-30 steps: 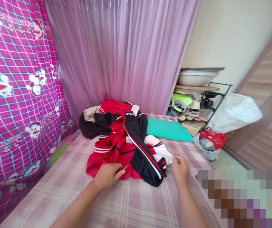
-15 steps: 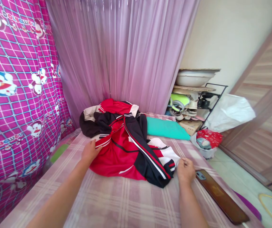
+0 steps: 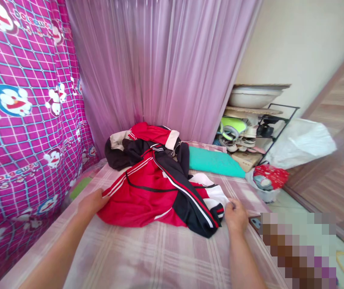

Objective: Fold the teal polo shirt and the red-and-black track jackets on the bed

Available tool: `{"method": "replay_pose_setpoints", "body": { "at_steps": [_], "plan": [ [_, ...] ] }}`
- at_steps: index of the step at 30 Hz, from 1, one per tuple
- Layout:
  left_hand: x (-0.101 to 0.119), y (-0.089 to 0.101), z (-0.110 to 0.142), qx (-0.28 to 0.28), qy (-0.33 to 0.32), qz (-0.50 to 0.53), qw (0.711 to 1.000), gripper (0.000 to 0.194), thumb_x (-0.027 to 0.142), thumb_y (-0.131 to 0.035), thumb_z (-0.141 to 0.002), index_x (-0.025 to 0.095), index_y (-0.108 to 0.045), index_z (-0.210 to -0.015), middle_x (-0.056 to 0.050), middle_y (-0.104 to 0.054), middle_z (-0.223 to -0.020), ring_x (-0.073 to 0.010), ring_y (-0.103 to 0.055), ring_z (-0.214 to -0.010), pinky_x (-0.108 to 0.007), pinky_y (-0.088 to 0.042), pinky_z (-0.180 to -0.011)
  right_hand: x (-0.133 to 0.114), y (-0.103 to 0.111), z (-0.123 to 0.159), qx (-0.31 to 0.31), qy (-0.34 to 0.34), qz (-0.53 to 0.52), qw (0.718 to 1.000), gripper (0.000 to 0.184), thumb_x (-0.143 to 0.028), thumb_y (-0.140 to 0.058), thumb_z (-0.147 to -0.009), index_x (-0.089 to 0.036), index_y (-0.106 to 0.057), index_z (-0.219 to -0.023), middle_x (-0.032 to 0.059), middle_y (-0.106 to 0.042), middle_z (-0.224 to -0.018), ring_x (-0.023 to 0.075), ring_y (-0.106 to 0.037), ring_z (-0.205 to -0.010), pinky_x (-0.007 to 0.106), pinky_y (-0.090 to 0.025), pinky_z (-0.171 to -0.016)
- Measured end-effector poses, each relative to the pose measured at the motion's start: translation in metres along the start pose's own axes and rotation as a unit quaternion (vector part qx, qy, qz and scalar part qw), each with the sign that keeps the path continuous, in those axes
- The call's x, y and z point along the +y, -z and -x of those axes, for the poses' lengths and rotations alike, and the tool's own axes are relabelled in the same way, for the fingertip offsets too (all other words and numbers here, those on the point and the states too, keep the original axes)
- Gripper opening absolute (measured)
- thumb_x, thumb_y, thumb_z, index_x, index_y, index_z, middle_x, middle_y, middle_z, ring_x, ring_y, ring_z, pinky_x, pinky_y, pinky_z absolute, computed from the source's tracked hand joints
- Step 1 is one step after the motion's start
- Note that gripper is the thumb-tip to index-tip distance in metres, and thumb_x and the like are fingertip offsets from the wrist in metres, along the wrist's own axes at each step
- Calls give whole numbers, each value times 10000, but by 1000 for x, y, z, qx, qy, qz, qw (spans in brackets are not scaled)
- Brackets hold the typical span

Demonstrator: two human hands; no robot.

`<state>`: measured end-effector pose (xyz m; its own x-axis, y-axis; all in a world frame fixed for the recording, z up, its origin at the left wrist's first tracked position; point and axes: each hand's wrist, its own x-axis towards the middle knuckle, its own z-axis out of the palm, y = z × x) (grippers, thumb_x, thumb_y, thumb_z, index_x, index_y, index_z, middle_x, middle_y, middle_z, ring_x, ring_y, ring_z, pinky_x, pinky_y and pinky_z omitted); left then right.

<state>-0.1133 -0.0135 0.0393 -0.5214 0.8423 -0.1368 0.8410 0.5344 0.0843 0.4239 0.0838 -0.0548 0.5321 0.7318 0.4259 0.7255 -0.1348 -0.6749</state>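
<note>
A red, black and white track jacket [image 3: 148,192] lies spread on the plaid bed sheet [image 3: 124,257]. My left hand [image 3: 92,202] grips the striped red edge at its left side, the fingertips partly hidden by the cloth. At the other side, my right hand [image 3: 236,214] is closed on a white part of the jacket, beside a dark cuff with red and white stripes. One black sleeve [image 3: 187,188] with white and red piping runs diagonally across the front. Behind, a heap of dark, beige and red clothes [image 3: 119,154] touches the jacket.
A folded turquoise cloth [image 3: 215,160] lies at the back right of the bed. A phone [image 3: 254,221], mostly pixelated over, rests by the right edge. Past the bed stand a shoe rack [image 3: 277,132] and bags [image 3: 270,178]. Curtains [image 3: 160,72] hang behind and at left.
My left hand has moved left from the jacket's lower edge to its striped side and pulled that side outward, flattening the red part. My right hand keeps its grip, shifted slightly right.
</note>
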Motion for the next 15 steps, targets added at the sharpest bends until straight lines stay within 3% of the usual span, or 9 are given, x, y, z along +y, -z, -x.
{"method": "replay_pose_setpoints", "body": {
  "at_steps": [3,6,10,15],
  "plan": [
    [-17,-2,-1,-22,-15,-9,1000,495,585,-453,-796,190,-688,-981,-152,-754,-1009,-323,-697,-960,-369,-495,-764,-5,4,1,31,36,-17,999,421,-331,-406,-753,-145,-732,-944,170,-728,-993,321,-623,-946,435,-453,-884],
    [-13,1,-5,11,-26,5,1000,575,631,-463,-790,184,-687,-1075,-169,-742,-1087,-349,-679,-1026,-393,-493,-818,-21,10,1,34,99,-48,993,424,-383,-411,-803,-146,-727,-957,173,-724,-1006,320,-622,-990,443,-448,-927],
    [17,10,-18,48,-46,60,996,673,700,-429,-817,193,-646,-1203,-154,-724,-1172,-340,-663,-1097,-381,-486,-880,-54,16,5,-84,189,-66,976,479,-504,-426,-866,-172,-744,-1002,151,-738,-1018,299,-647,-991,425,-468,-911],
    [48,12,-43,13,-39,74,996,676,682,-349,-872,172,-632,-1214,-177,-704,-1212,-324,-670,-1099,-362,-494,-851,-80,18,15,-246,264,-15,932,343,-455,-533,-833,-241,-786,-920,90,-765,-905,270,-683,-878,405,-480,-860]
  ]
}}
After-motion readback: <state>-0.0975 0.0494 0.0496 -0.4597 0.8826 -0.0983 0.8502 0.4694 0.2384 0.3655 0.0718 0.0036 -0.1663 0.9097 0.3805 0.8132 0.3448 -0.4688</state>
